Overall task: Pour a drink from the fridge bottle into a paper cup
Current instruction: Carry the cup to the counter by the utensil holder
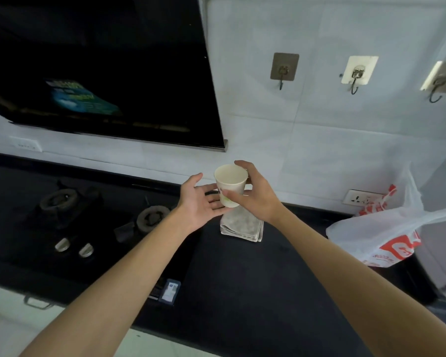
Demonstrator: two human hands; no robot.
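You are standing at a dark kitchen counter (242,279) with a white tiled wall behind it and a gas stove (70,210) on its left part. Your right hand (255,197) is grasping the one paper cup (231,182) by its side, up in the air above a folded cloth (242,225) that lies near the back edge of the counter. The cup stands upright, mouth up, and it looks empty. Your left hand (200,204) is open with a loose grip, palm turned to the cup, just beside it on the left and maybe touching its bottom. So the right hand is the one that has the cup. No bottle is in view, so I think the pouring has not begun. There are three hooks (283,68) on the wall, two burners, two knobs (74,247), and one plastic bag (386,235) at the right end of the counter.
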